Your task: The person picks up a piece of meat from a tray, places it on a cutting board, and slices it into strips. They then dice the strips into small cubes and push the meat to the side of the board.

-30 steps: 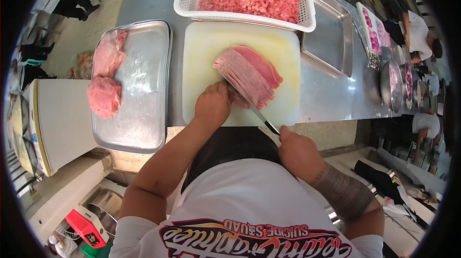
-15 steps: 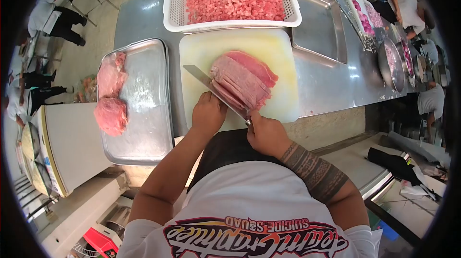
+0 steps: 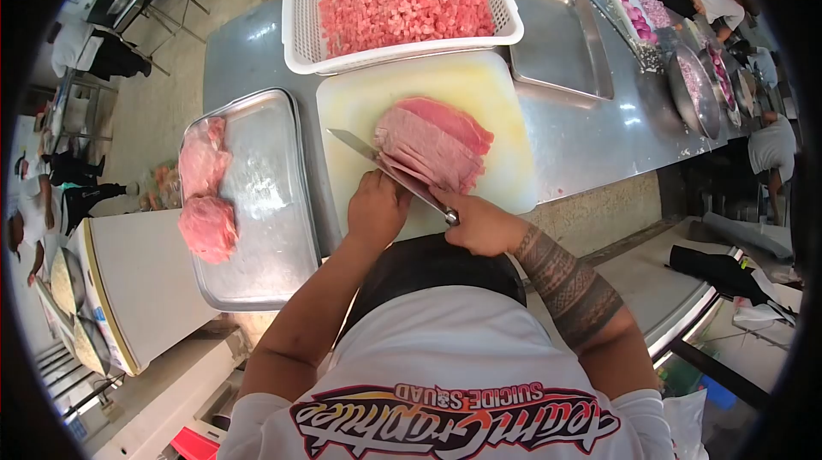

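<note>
A stack of sliced pink meat lies on a pale yellow cutting board. My right hand grips the handle of a long knife whose blade runs along the near left edge of the stack. My left hand rests closed on the board's near edge, right beside the blade and the meat's near end. A white basket full of diced pink meat stands just beyond the board.
A steel tray left of the board holds two raw meat pieces. An empty steel tray sits to the right. Further right are bowls and trays of food, with other people working there. A white appliance stands at lower left.
My right hand moved in from the counter's front edge toward the meat, pushing the knife blade forward and left through the stack. My left hand stayed at the meat's near end.
</note>
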Demonstrator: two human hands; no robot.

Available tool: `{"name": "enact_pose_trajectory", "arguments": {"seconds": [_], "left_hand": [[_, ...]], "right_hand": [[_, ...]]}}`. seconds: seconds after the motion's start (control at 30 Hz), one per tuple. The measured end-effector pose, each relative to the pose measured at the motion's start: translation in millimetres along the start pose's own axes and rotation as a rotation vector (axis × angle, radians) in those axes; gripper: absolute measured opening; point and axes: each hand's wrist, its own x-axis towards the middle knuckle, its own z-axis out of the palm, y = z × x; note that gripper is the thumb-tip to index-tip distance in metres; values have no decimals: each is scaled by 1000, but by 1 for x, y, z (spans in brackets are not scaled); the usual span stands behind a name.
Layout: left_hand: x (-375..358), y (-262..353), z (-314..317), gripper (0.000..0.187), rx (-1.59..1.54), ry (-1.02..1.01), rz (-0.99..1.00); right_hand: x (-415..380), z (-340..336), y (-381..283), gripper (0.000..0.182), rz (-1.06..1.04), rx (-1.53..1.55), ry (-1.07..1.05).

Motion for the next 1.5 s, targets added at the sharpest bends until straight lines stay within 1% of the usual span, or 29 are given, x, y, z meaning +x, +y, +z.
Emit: {"name": "enact_pose_trajectory", "arguments": {"seconds": [0.03, 0.1, 0.17, 0.23, 0.27, 0.33, 0.37, 0.4, 0.43, 0.53, 0.63, 0.73, 0.83, 0.93, 1.0, 1.07, 1.13, 1.23, 1.27, 1.37, 1.43, 1.5], "left_hand": [[0, 0, 0, 36, 11, -4, 8], [1, -3, 0, 37, 33, 4, 35], [3, -3, 2, 38, 18, -10, 45], [7, -4, -1, 40, -28, -43, 37], [8, -4, -5, 43, -61, -72, -4], [15, 1, -19, 50, -123, -128, -81], [18, -2, -20, 55, -86, -78, 65], [21, -9, -20, 61, -50, -29, 210], [23, -14, -19, 66, -14, 20, 354], [31, -25, -16, 75, 221, -206, 526], [35, -31, -15, 74, 276, -255, 573], [39, -26, -25, 72, 357, -250, 616], [49, -25, -26, 72, 295, -257, 632], [62, -31, -24, 73, 221, -238, 687], [71, -23, -30, 74, 172, -199, 718], [78, -24, -25, 79, 169, -211, 732], [83, -6, -38, 81, 197, -277, 693], [88, 8, -49, 80, 174, -385, 678], [87, 7, -46, 79, 187, -394, 701], [84, -3, -39, 75, 195, -430, 731], [88, -5, -40, 73, 154, -458, 722], [90, 0, -39, 68, 121, -411, 784]], "right_hand": [[0, 8, 10, 85, -133, -57, 91], [-9, 14, 21, 82, -256, -96, 188], [-42, 4, -7, 78, -234, -59, 210], [-67, -6, -22, 71, -173, 35, 241], [-75, -10, -22, 68, -144, 82, 257], [-88, -16, -13, 57, -161, 211, 344], [-95, -20, -7, 52, -171, 277, 389], [-95, -18, 13, 40, -237, 349, 474], [-95, -17, 25, 38, -196, 375, 539], [-96, -13, 47, 34, -63, 434, 712], [-86, -2, 80, 28, -55, 490, 801], [-75, 12, 99, 33, -18, 479, 894], [-66, 21, 110, 33, 58, 376, 964], [-64, 24, 116, 36, 101, 373, 964], [-60, 27, 125, 36, 182, 365, 999], [-60, 32, 123, 40, 171, 317, 1047], [-74, 30, 107, 46, 115, 364, 1000], [-70, 37, 110, 49, 139, 126, 1063], [-70, 38, 108, 52, 158, 129, 1036], [-74, 33, 94, 45, 187, 79, 1004], [-73, 28, 90, 45, 184, 76, 1003], [-68, 28, 89, 48, 192, 62, 984]]}}
